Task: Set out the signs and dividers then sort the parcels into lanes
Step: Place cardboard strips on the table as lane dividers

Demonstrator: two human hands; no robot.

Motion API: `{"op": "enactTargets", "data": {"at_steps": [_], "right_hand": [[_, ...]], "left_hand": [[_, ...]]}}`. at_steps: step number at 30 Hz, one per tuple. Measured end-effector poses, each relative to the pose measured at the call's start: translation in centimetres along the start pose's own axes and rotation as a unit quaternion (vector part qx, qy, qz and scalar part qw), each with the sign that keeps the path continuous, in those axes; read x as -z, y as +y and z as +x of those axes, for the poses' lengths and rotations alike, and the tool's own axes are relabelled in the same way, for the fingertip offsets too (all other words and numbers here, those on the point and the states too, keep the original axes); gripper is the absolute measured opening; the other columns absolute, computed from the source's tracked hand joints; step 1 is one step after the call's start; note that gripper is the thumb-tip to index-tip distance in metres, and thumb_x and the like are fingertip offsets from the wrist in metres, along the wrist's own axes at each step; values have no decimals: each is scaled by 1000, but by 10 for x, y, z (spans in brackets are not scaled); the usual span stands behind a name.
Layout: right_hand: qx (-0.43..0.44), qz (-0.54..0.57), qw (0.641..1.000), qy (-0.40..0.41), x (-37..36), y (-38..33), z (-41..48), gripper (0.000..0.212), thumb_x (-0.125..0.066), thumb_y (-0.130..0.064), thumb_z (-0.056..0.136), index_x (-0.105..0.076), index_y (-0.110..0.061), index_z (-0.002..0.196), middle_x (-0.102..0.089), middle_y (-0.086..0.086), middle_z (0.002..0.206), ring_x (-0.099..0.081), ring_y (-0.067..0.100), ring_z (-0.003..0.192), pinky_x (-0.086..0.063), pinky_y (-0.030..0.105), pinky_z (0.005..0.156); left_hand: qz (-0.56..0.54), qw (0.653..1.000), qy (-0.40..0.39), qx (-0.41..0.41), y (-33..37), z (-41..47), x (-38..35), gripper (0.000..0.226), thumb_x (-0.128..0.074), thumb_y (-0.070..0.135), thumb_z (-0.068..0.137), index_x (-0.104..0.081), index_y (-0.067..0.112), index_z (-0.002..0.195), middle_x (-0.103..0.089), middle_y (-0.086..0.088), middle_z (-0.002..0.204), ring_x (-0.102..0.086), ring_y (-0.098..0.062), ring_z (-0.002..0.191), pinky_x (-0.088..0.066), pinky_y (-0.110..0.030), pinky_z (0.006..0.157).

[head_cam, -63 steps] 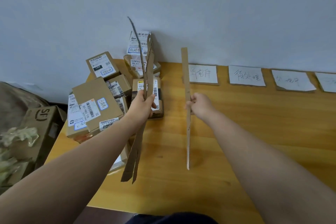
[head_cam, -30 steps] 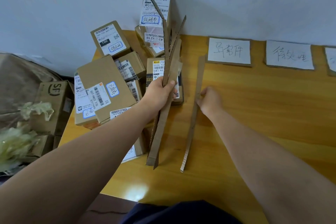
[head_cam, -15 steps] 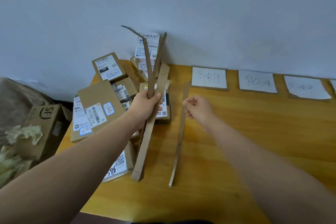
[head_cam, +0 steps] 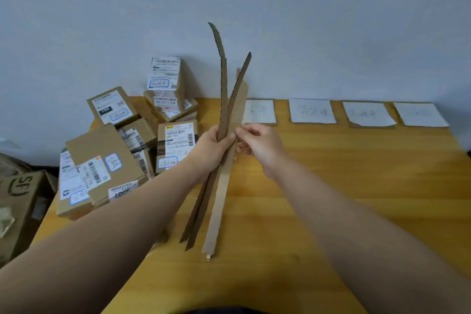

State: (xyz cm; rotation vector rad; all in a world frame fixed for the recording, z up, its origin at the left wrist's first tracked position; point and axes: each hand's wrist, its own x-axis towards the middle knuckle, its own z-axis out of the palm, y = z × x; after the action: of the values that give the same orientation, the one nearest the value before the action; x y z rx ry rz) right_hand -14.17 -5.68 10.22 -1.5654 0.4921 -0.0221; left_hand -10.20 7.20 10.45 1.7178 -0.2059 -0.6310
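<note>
Left grip [head_cam: 212, 144] closed round bundle of cardboard strips [head_cam: 221, 173], held upright over table [head_cam: 356, 186]; right grip [head_cam: 257, 144] pinches one strip w/ fingertips.

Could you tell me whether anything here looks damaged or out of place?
Yes: the third paper sign along the wall has a torn lower-left corner, and the parcels sit in a jumbled heap at the table's left end, several tilted.

wooden table [head_cam: 356, 186], grey wall [head_cam: 305, 20], SF carton [head_cam: 20, 201]
</note>
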Motion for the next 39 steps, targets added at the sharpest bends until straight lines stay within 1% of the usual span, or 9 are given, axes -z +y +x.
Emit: {"op": "enactTargets", "data": {"at_steps": [4, 8, 14, 17, 19, 23, 28, 33, 39], "right_hand": [[-6, -27, 999, 25, 27, 4, -1, 16, -58, -13, 95, -63, -12, 80, -63, 2, 73, -59, 11, 60, -53, 22, 62], [-22, -88, 994, 59, 63, 10, 7, 13, -55, -14, 97, -64, -5, 94, -63, -1, 81, -59, 8, 65, -50, 21, 65], [-77, -137, 985, 70, 114, 27, 19, 19, -52, -13, 98, -64, 1, 104, -60, -5, 77, -57, 7, 63, -46, 17, 58], [-97, -140, 983, 66, 129, 40, 28, 20, -52, -11, 98, -63, 3, 105, -59, -4, 76, -55, 7, 61, -47, 19, 59], [-110, -147, 981, 61, 136, 49, 34, 19, -51, -11, 98, -62, 3, 105, -59, -3, 77, -54, 7, 62, -45, 16, 55], [-139, -165, 975, 46, 147, 73, 47, 16, -48, -8, 99, -62, -1, 98, -61, 5, 87, -54, 11, 67, -44, 21, 60], [-179, -176, 967, 30, 155, 103, 59, 21, -49, -9, 98, -59, -10, 80, -63, 8, 87, -56, 19, 73, -52, 38, 77], [-212, -170, 962, 18, 154, 123, 60, 20, -51, -9, 97, -59, -13, 78, -62, 4, 81, -57, 14, 66, -52, 36, 80], [-222, -205, 953, 8, 149, 134, 59, 24, -59, -9, 93, -61, -13, 70, -65, 6, 75, -60, 15, 61, -54, 38, 77]], "left_hand": [[4, 999, -30, 32, 4, 5, -25, 16, -44, 23, 101, -56, 16, 109, -68, -7, 90, -66, -16, 72, -55, -26, 64], [18, 997, 12, 77, 4, 14, -42, 22, -39, 26, 103, -53, 13, 113, -65, -8, 98, -62, -17, 75, -52, -24, 60], [32, 993, 33, 109, -11, 27, -60, 30, -39, 40, 101, -47, 17, 117, -50, -4, 81, -40, -12, 58, -39, -26, 55], [4, 984, 41, 172, -16, 34, -71, 43, -37, 53, 97, -44, 18, 120, -49, -7, 86, -39, -12, 59, -37, -24, 50], [-49, 972, 65, 221, -20, 39, -78, 43, -37, 51, 97, -44, 16, 121, -49, -8, 86, -37, -12, 56, -33, -22, 45], [-67, 964, 99, 238, -26, 47, -90, 34, -36, 32, 98, -45, 16, 126, -51, -10, 87, -36, -14, 55, -31, -24, 45], [-30, 967, 130, 215, -36, 61, -101, 27, -37, 28, 101, -52, 17, 121, -55, -6, 89, -46, -16, 65, -43, -27, 54], [-30, 964, 139, 224, -46, 66, -114, 25, -38, 29, 102, -54, 20, 118, -48, -3, 91, -50, -17, 73, -49, -30, 62], [-54, 955, 168, 240, -52, 65, -108, 23, -40, 25, 98, -59, 22, 111, -46, -4, 91, -47, -15, 68, -44, -29, 58]]}}
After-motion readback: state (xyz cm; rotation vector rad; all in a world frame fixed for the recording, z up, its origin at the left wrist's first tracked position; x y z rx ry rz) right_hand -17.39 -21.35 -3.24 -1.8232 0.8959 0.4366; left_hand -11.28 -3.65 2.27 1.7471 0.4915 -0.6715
